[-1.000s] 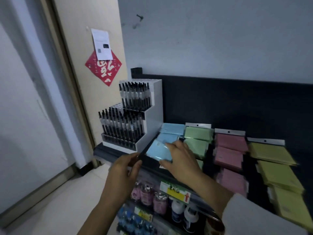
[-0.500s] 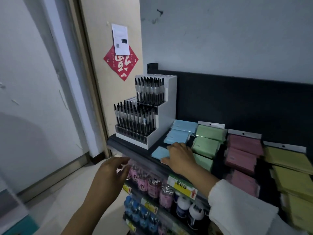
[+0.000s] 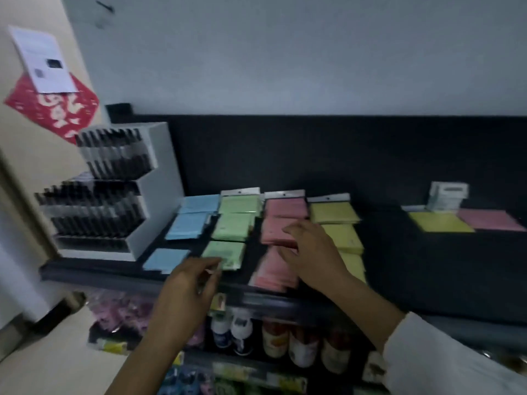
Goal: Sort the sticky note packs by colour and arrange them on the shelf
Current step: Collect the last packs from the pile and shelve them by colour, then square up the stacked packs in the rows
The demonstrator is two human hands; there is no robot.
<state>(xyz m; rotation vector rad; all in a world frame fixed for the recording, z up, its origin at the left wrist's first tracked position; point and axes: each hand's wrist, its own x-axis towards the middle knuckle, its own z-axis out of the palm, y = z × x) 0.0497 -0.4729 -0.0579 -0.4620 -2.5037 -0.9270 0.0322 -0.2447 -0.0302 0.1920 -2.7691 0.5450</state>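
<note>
Sticky note packs lie in colour columns on the black shelf (image 3: 427, 266): blue packs (image 3: 188, 225), green packs (image 3: 232, 226), pink packs (image 3: 281, 216) and yellow packs (image 3: 333, 213). One blue pack (image 3: 164, 259) lies alone at the front left. My right hand (image 3: 312, 256) hovers with relaxed fingers over the pink column, holding nothing. My left hand (image 3: 186, 289) reaches toward the front green pack (image 3: 224, 253), fingers loosely curved and empty. Further right lie a separate yellow pack (image 3: 439, 222) and a pink pack (image 3: 490, 219).
A white tiered stand of black pens (image 3: 114, 192) fills the shelf's left end. A small white tag holder (image 3: 447, 195) stands behind the far-right packs. Bottles (image 3: 288, 340) line the lower shelf. A red paper ornament (image 3: 51, 109) hangs on the wall at left.
The view swung right. My right hand left the blue pack at the shelf front and moved over the pink column. My left hand rose to the shelf edge by the green packs.
</note>
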